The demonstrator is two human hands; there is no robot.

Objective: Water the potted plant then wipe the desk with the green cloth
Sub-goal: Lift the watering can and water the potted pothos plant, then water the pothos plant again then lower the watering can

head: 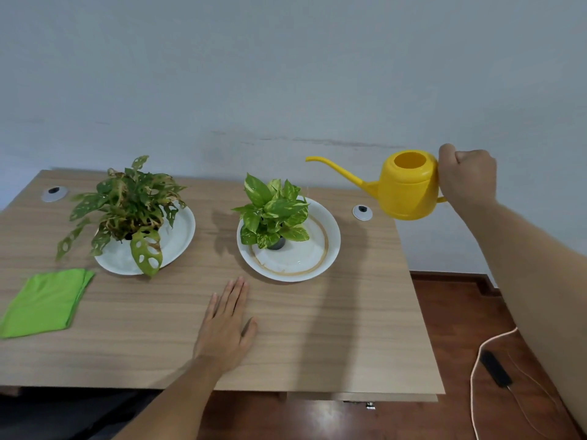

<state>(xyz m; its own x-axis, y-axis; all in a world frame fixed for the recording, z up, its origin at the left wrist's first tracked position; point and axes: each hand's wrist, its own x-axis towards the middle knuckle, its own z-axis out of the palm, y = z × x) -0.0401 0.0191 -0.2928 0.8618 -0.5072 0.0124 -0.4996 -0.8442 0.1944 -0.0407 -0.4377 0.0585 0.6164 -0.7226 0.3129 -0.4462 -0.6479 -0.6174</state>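
Observation:
My right hand [467,179] grips the handle of a yellow watering can [408,185], held in the air past the desk's right edge, its long spout pointing left toward a small potted plant [273,214] with light green leaves. That plant stands in a white plate with a gold ring [305,262]. A second potted plant [127,204] with holed, browning leaves sits in a plain white plate [178,239] to the left. The folded green cloth [44,303] lies at the desk's left front. My left hand [225,328] rests flat, palm down, on the wooden desk [333,328].
Two round cable grommets [362,212] [54,193] are set in the desk near the back. A grey wall stands behind. On the red-brown floor at right lie a thin cord [476,360] and a small black device [495,368].

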